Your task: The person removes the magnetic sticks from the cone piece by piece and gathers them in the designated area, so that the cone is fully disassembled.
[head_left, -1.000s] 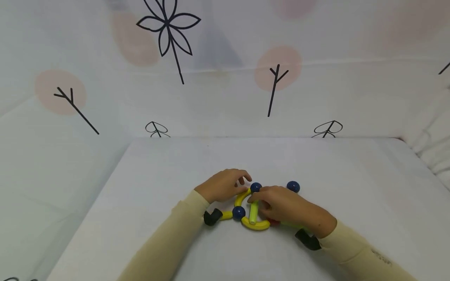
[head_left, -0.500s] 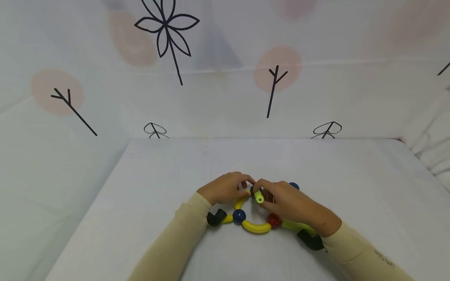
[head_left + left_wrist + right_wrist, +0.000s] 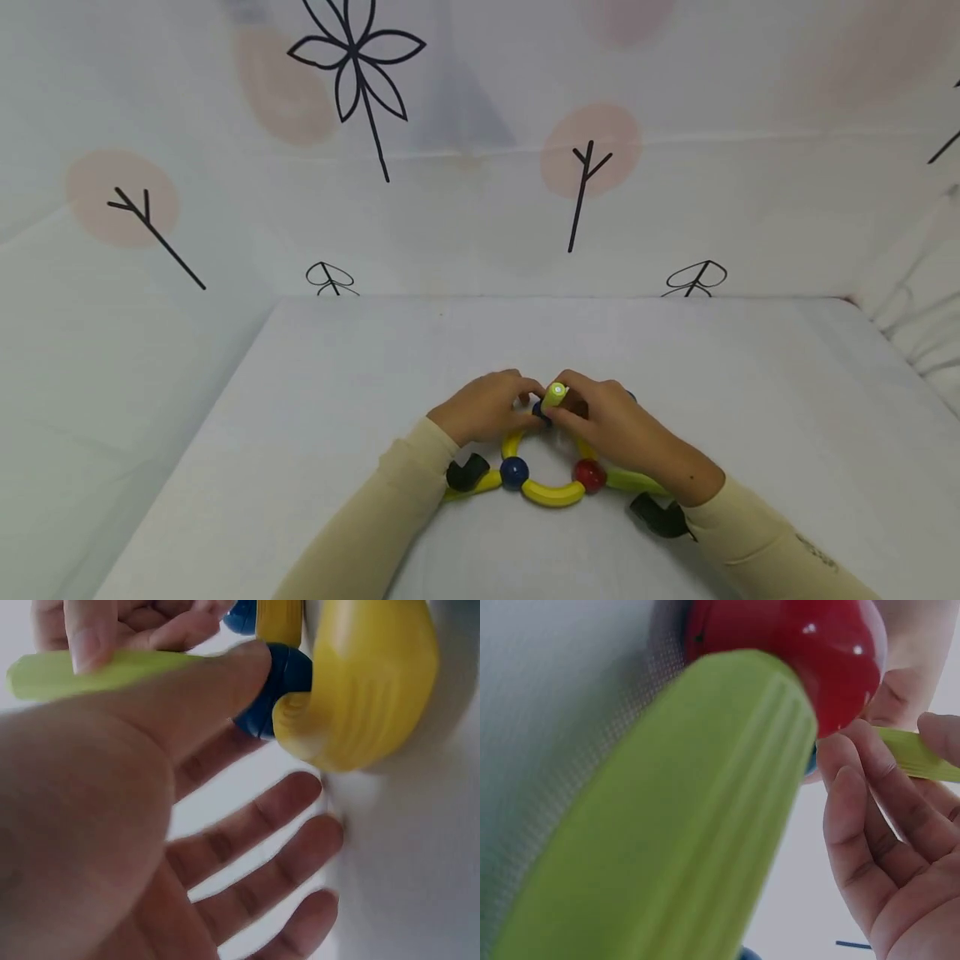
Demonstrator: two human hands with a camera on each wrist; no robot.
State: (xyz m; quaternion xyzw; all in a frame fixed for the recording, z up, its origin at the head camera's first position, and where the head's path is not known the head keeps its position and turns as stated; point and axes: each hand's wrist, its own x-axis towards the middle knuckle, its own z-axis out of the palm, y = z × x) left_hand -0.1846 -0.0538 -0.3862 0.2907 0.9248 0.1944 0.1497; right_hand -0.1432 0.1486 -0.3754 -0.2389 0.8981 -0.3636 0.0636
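Magnetic-looking balls and rods lie joined in a ring on the white table. At its far side my left hand (image 3: 487, 406) holds a blue ball (image 3: 292, 671) between thumb and index finger, its other fingers spread. My right hand (image 3: 618, 425) pinches a straight light green rod (image 3: 555, 393), which stands up from that ball. The rod's lower end seems to meet the ball, though fingers partly hide the contact. Nearer me are a second blue ball (image 3: 514, 473), a red ball (image 3: 589, 476) and a curved yellow rod (image 3: 553, 495) between them.
A light green rod (image 3: 633, 481) runs right from the red ball, and a yellow rod (image 3: 472, 486) runs left from the near blue ball. Another blue ball (image 3: 631, 396) is mostly hidden behind my right hand. Patterned white cloth (image 3: 465, 217) walls the back and sides.
My right hand has lifted the light green rod from lying inside the ring and swung it upright over the far blue ball. My left hand has closed in on that ball.
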